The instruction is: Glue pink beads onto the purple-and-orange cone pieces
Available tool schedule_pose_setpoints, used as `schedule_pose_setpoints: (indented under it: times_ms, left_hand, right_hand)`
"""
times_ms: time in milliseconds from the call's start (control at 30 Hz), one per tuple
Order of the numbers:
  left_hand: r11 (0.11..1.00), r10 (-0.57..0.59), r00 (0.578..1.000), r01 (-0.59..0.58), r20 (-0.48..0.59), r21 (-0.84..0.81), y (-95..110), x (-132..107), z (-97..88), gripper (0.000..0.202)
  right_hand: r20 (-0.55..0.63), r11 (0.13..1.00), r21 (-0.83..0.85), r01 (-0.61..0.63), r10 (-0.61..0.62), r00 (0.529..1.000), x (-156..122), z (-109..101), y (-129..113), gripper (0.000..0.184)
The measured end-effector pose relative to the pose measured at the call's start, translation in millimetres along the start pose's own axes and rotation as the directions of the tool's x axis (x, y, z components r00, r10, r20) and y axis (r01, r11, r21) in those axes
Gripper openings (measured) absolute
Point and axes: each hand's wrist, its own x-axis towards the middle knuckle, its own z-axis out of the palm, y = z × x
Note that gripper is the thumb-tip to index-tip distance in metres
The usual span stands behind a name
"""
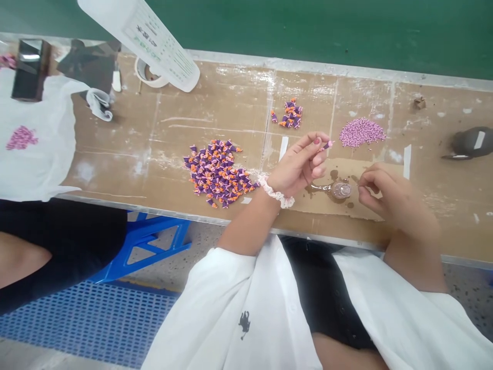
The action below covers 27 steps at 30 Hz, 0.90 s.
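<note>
My left hand (302, 162), with a white scrunchie (276, 193) at the wrist, pinches a tiny purple piece with a pink tip (327, 146) between thumb and forefinger. Over the board to the right, my right hand (389, 192) has its fingers curled together, and anything between them is hidden. Just left of those fingers sits a small clear round dish (341, 190), wet with a clear liquid that trails leftward. Beyond my hands lies a heap of tiny pink beads (362, 132). Left of my left wrist spreads a large pile of small purple-and-orange pieces (219, 172).
A smaller group of purple-and-orange pieces (291, 114) lies farther back. A big white bottle (154, 46) leans over a tape roll (146, 72). At left are a phone (31, 67) and a white bag (42, 164); a dark rounded object (473, 141) is at right. Someone sits at left.
</note>
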Motion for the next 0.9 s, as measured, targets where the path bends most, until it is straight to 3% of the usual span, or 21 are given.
schedule_pose_setpoints:
  times_ms: [100, 233, 367, 533, 700, 900]
  left_hand:
    - [1.000, -0.022, 0.999, 0.023, -0.043, 0.015, 1, 0, 2.0, 0.024]
    - [0.984, 0.059, 0.996, -0.046, -0.070, 0.173, -1, 1, 2.6, 0.043]
    - [0.973, 0.116, 0.993, -0.108, -0.026, 0.202, -6, 2, 0.2, 0.032]
    - [0.974, 0.139, 0.989, -0.127, -0.051, 0.187, -7, 2, 3.2, 0.025]
    - [0.948, 0.191, 0.981, -0.172, -0.045, 0.268, -9, 2, 5.2, 0.024]
    - [0.890, 0.249, 0.968, -0.244, 0.036, 0.386, -14, 4, 1.6, 0.029]
  right_hand:
    - [0.019, 1.000, -0.005, -0.008, 0.008, 1.000, 0, -1, 0, 0.012]
    - [0.008, 1.000, -0.001, -0.003, 0.003, 1.000, 1, -1, 1, 0.012]
    - [0.023, 1.000, 0.012, -0.001, 0.000, 1.000, 1, -2, 3, 0.013]
    - [0.119, 0.999, 0.041, -0.010, 0.005, 0.993, 0, -3, 2, 0.014]
    - [0.217, 0.998, 0.042, -0.051, 0.040, 0.975, -3, -3, 2, 0.014]
    - [0.219, 1.000, 0.006, 0.004, -0.005, 0.976, -4, 0, 3, 0.013]
